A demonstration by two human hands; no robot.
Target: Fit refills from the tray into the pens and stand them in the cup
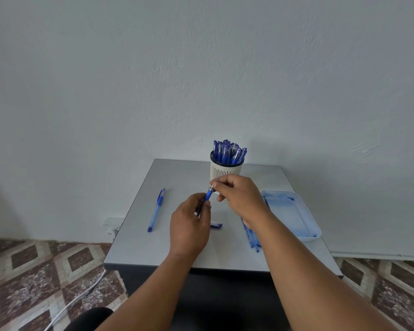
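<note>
Nearest the camera, the left hand (pixel 189 225) curls its fingers round the lower barrel of a blue pen (pixel 208 195), which slants up and away toward the right hand. Just right of the left hand, a small blue-and-white pen cap (pixel 216 225) lies on the grey table (pixel 153 249). Beyond and to the right, the right hand (pixel 240 195) pinches the pen's upper end, at a silvery ring, between thumb and fingertips, so the pen bridges the two hands above the table.

Under the right forearm, a bunch of loose blue refills (pixel 252 237) lies on the table, partly hidden by the arm. To the right of that hand sits the pale blue tray (pixel 308 231); what it holds cannot be made out. Well left of the left hand, a capped blue pen (pixel 156 210) lies flat. Just behind the right hand, the white ribbed cup (pixel 226 168) stands upright, packed with blue pens (pixel 228 152), caps up.
</note>
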